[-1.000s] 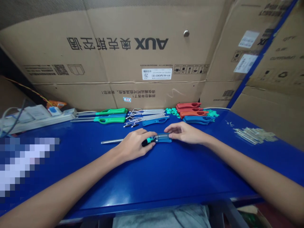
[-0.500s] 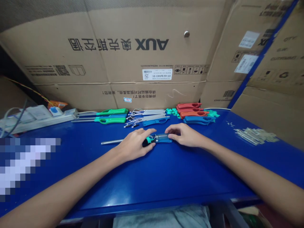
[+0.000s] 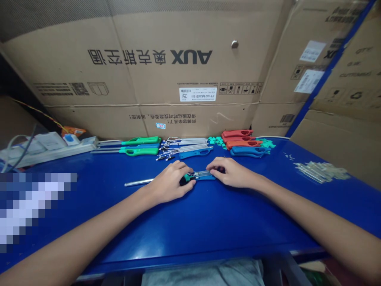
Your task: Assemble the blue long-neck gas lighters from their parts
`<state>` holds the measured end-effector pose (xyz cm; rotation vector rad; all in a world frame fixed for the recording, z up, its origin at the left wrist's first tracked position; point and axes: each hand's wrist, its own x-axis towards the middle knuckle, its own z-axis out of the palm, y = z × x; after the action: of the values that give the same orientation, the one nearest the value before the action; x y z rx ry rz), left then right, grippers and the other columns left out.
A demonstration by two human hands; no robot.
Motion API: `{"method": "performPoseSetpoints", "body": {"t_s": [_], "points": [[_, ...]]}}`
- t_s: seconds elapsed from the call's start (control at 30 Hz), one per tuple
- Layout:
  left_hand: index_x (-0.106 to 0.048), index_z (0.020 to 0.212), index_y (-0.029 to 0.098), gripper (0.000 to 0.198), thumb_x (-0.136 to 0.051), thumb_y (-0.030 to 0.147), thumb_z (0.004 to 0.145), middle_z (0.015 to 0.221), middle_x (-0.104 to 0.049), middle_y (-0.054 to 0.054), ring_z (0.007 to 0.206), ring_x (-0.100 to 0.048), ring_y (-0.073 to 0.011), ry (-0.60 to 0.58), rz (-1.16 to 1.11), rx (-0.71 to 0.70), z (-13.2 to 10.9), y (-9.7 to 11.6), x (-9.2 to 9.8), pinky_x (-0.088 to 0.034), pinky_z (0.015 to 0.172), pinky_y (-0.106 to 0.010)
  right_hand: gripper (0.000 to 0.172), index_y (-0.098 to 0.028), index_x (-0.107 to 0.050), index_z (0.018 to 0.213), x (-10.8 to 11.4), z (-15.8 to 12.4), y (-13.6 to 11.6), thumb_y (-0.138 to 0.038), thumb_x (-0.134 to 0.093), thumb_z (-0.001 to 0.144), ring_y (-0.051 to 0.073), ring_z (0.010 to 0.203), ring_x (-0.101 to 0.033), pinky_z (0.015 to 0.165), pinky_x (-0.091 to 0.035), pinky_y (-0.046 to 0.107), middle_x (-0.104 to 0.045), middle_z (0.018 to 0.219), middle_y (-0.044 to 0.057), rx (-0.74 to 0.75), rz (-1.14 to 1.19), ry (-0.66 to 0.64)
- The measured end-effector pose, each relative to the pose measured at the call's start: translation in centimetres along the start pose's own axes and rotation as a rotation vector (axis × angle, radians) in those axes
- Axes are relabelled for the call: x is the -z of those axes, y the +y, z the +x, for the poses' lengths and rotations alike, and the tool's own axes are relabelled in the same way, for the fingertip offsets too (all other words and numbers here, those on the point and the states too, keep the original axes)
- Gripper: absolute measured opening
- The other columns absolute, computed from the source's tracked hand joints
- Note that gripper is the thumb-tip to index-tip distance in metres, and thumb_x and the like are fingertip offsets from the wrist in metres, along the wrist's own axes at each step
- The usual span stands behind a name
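Note:
A half-built long-nosed lighter [image 3: 200, 175] lies on the blue table [image 3: 208, 222]: blue shell, clear tank, green and black part, metal tube pointing left. My left hand [image 3: 171, 183] is curled over its front part, fingers pressing the green piece. My right hand [image 3: 231, 172] is closed on the rear end of the blue shell, fingertips pressing down on it. Both hands rest on the table top.
Along the back lie green finished lighters [image 3: 139, 145], wired metal tubes [image 3: 184, 145], a blue shell [image 3: 196, 152], red and blue shells [image 3: 242, 142] and small green parts [image 3: 216, 140]. Clear plastic pieces [image 3: 320, 170] lie at right. A power strip [image 3: 47, 149] sits left. Cardboard boxes [image 3: 178, 67] wall the back.
My right hand has slid left along the lighter and closed down over its rear end. My left hand has shifted slightly, and the lighter's metal tube now tilts a little.

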<state>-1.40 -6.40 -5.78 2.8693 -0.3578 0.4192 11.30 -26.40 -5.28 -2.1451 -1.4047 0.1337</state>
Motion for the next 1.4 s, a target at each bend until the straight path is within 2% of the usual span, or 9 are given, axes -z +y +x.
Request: {"method": "performPoseSetpoints", "body": {"t_s": [0.17,0.4,0.57,0.73,1.07,1.4], "points": [[-0.063,0.111,0.015,0.034,-0.052,0.038,0.089,0.104,-0.066,-0.009,0.102,-0.058,-0.0247,-0.02,0.01,0.005,0.0,0.07,0.05,-0.048,0.091,-0.042,0.025,-0.017,-0.066,0.103,0.42,0.04,0.11,-0.019,-0.044,0.091,0.019,0.097,-0.061,0.089,-0.045,0.035,-0.068,0.106,0.008,0.011,0.011,-0.005],[-0.06,0.113,0.017,0.032,-0.053,0.037,0.088,0.105,-0.065,-0.009,0.1,-0.058,-0.0238,-0.001,0.02,-0.006,-0.1,0.09,0.04,-0.048,0.089,-0.041,0.013,-0.016,-0.065,0.088,0.73,-0.09,0.13,-0.016,-0.053,0.082,0.015,0.076,-0.059,0.071,-0.046,0.028,-0.067,0.088,0.005,0.06,-0.015,0.041],[-0.06,0.112,0.017,0.032,-0.052,0.037,0.089,0.104,-0.065,-0.009,0.099,-0.057,-0.0242,-0.005,0.015,-0.014,-0.11,0.11,0.04,-0.048,0.089,-0.042,0.013,-0.017,-0.066,0.086,0.56,-0.27,0.31,-0.015,-0.054,0.08,0.017,0.081,-0.06,0.076,-0.046,0.03,-0.067,0.089,0.006,0.132,-0.066,0.038],[-0.06,0.116,0.017,0.033,-0.05,0.036,0.091,0.105,-0.065,-0.008,0.1,-0.056,-0.0237,-0.014,0.008,-0.03,-0.07,0.22,0.15,-0.047,0.09,-0.04,0.015,-0.017,-0.066,0.089,0.41,-0.28,0.59,-0.017,-0.053,0.082,0.018,0.084,-0.059,0.079,-0.046,0.032,-0.067,0.092,0.006,0.142,-0.097,0.028],[-0.063,0.113,0.019,0.03,-0.049,0.034,0.092,0.104,-0.065,-0.007,0.1,-0.056,-0.0226,-0.047,-0.025,-0.038,-0.01,0.24,0.31,-0.047,0.088,-0.037,0.016,-0.018,-0.066,0.089,0.52,-0.25,0.54,-0.018,-0.051,0.084,0.018,0.085,-0.06,0.079,-0.046,0.032,-0.068,0.093,0.005,0.135,-0.111,0.019],[-0.06,0.113,0.019,0.028,-0.05,0.034,0.091,0.104,-0.064,-0.006,0.1,-0.055,-0.0227,-0.037,-0.005,-0.039,-0.05,0.16,0.15,-0.047,0.088,-0.037,0.014,-0.018,-0.064,0.086,0.41,-0.17,0.53,-0.018,-0.05,0.084,0.015,0.08,-0.059,0.075,-0.045,0.028,-0.068,0.089,0.002,0.12,-0.101,0.01]]}}
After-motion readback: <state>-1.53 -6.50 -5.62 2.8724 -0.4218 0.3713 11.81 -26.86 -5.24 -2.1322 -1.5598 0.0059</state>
